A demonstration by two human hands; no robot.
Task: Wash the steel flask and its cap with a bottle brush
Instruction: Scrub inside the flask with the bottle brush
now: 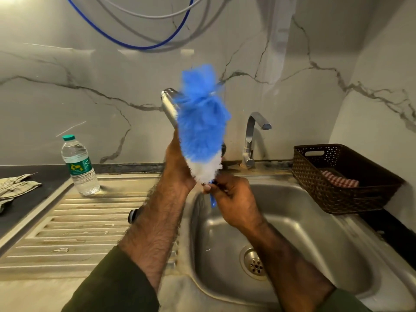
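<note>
A grey-veined marble wall [94, 70] backs a steel sink basin [299, 224] with a ribbed drainboard [74, 226], set in a dark tabletop [15, 219], and both hands are raised over the near-left rim of that basin. The left hand [176, 164] has its grip closed round the cylindrical polished steel flask [169, 104], which rises up and away from that grip, tilted to the left; which end is uppermost is hidden by the brush. The right hand [234, 199] pinches the thin blue handle [212, 199] of the fluffy blue-and-white bottle brush [202, 129], just beside and slightly below the left grip. The brush head stands up from the right grip, its long axis nearly parallel to the flask and lying across its front, blurred. The flask is thus just left of and above the brush grip, so the coming move likely turns on lining the bristles up with the flask's mouth. The cap is not identifiable.
</note>
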